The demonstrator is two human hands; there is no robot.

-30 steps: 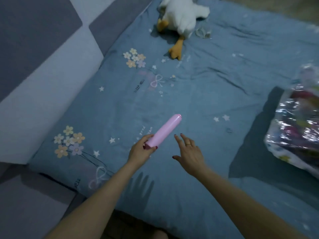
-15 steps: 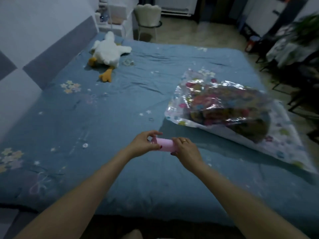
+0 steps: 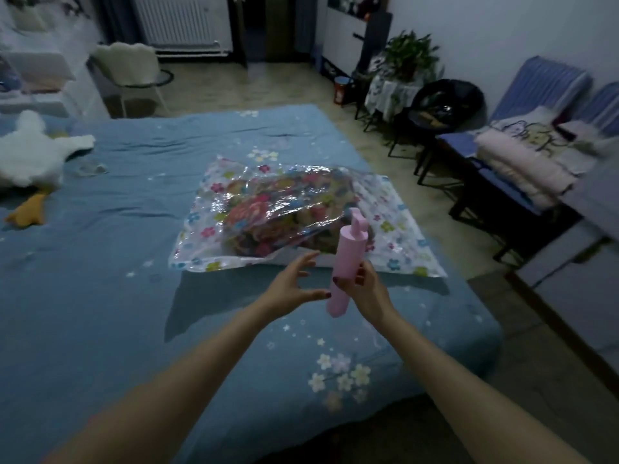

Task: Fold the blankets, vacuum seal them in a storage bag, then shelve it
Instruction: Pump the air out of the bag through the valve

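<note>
Right hand [image 3: 366,289] holds a pink pump [image 3: 345,266] upright above the bed [image 3: 100,296].
The left hand [image 3: 291,288] is beside the pump with fingers spread loose, gripping nothing. Just beyond both hands, the storage bag [image 3: 294,222] lies on the bed with bright folded blankets [image 3: 268,216] inside. A white stuffed duck [image 3: 30,162] lies at the bed's far left side.

No legible text, label, brand, number or sign anywhere. Only printed flowers on the storage bag [image 3: 395,229] at twelve o'clock and on the bed cover [image 3: 100,296]; a cartoon drawing, without readable words, on the folded bedding [image 3: 522,155] at two o'clock.
</note>
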